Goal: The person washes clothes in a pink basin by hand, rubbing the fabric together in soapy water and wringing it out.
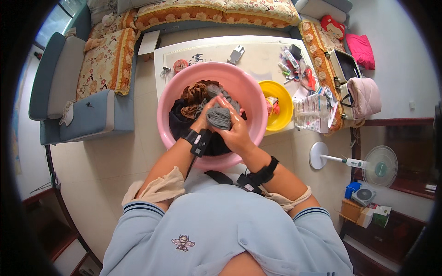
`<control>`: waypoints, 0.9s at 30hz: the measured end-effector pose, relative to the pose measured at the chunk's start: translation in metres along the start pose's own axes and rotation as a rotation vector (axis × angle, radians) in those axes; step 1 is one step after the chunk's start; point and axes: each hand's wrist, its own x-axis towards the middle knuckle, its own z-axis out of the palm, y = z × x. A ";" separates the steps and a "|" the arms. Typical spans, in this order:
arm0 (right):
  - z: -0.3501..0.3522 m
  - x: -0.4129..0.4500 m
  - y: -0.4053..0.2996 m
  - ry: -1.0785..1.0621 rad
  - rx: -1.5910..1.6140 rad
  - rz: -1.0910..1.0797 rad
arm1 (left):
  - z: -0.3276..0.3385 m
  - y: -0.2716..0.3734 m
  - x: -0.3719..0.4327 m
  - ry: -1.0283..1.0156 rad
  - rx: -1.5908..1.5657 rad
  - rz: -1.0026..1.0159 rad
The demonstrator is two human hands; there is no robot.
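Wet, grey cloth (219,118) is bunched between my two hands, over a large pink plastic basin (253,93). My left hand (204,115) presses it from the left side. My right hand (236,128) wraps around its right side, fingers pointing away from me. Both hands glisten with wetness. More of the grey fabric trails behind my fingertips into the basin. Beside it lie a crumpled brown garment (198,93) and dark cloth (178,115). My hands and forearms hide part of the laundry beneath.
The basin stands on a white table (207,45). Right of it is a yellow basin (281,115) with a colourful packet (272,105). A remote control (291,58), papers (312,110) and small items lie further right. A standing fan (380,166) is at right, a sofa (103,62) at left.
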 end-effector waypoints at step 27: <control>0.048 0.035 0.081 0.262 0.137 0.294 | 0.028 -0.007 -0.007 0.132 -0.168 0.235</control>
